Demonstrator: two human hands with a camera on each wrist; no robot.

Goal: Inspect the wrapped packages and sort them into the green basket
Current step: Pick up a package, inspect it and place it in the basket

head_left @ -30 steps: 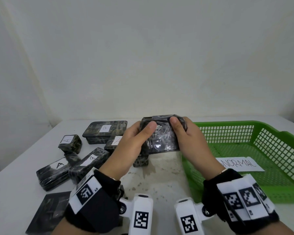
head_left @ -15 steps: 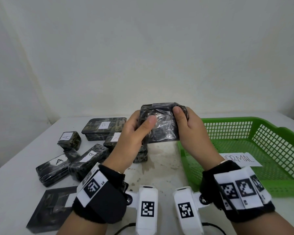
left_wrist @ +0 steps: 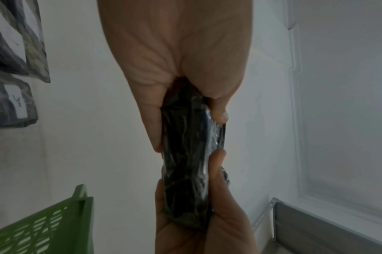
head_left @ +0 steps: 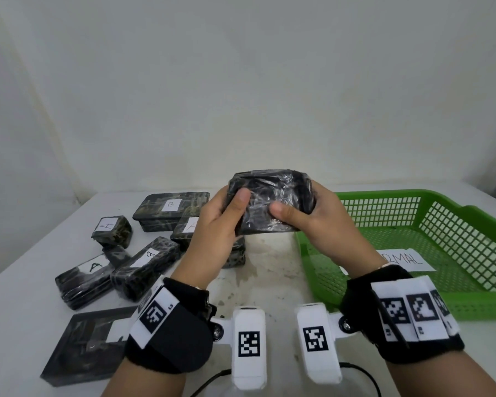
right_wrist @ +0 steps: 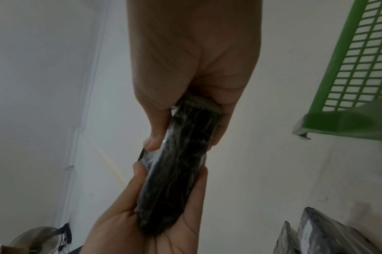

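Observation:
A dark package in shiny clear wrap (head_left: 269,200) is held up above the table between both hands, its plain face toward me. My left hand (head_left: 226,216) grips its left end, thumb on the front. My right hand (head_left: 307,216) grips the right end, thumb across the front. Both wrist views show the package (left_wrist: 185,154) (right_wrist: 179,163) edge-on, pinched between thumbs and fingers. The green basket (head_left: 413,308) sits on the table to the right, holding only a paper slip (head_left: 404,259) with handwritten letters.
Several wrapped packages lie on the left of the white table (head_left: 269,270): a flat box labelled B (head_left: 171,210), a small cube labelled A (head_left: 112,232), two long ones (head_left: 83,277) (head_left: 146,265), and a flat dark one (head_left: 83,345) at the front left. A white wall stands behind.
Both hands have lifted the package higher and tilted it. The right thumb has slid from the top edge down onto the front face.

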